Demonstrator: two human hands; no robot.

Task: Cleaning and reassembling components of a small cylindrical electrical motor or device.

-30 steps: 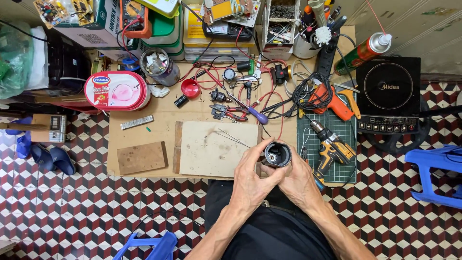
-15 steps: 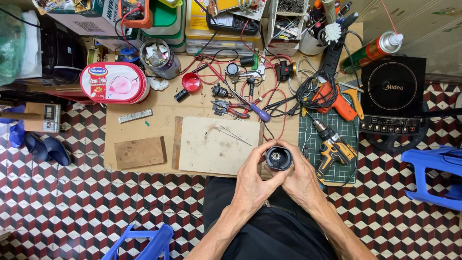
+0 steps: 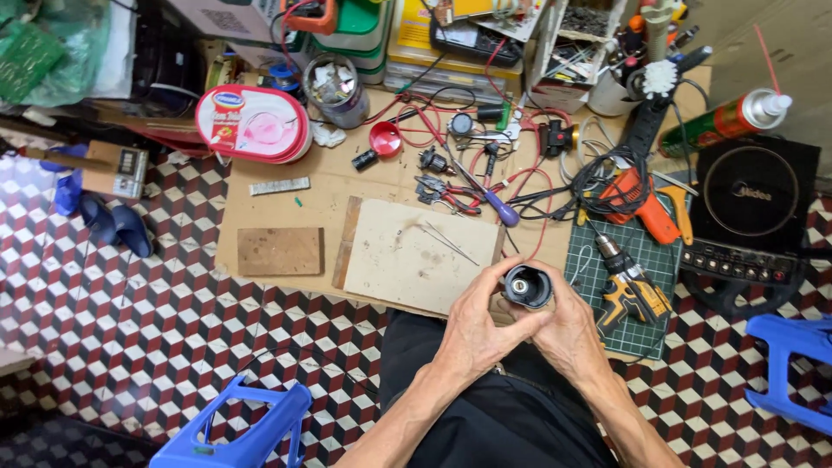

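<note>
Both hands hold a black cylindrical part (image 3: 527,287) with a round metal opening facing up. My left hand (image 3: 479,322) wraps its left side, and my right hand (image 3: 568,331) cups it from the right and below. They hover over the front edge of a low cardboard-covered work surface (image 3: 321,204), above my lap. A pale worn board (image 3: 416,253) lies just left of the part. A yellow and black cordless drill (image 3: 631,288) rests on a green cutting mat (image 3: 624,260) immediately to the right.
Pliers, red wires and a purple-handled screwdriver (image 3: 498,206) clutter the middle. An orange tool (image 3: 646,204), a spray can (image 3: 724,120), a black induction cooker (image 3: 752,212), a pink tub (image 3: 251,121), a small wood block (image 3: 279,251) and blue stools (image 3: 238,425) surround it.
The view has shifted slightly; the hands keep holding the black part at the same spot, with the fingers shifted a little around it.
</note>
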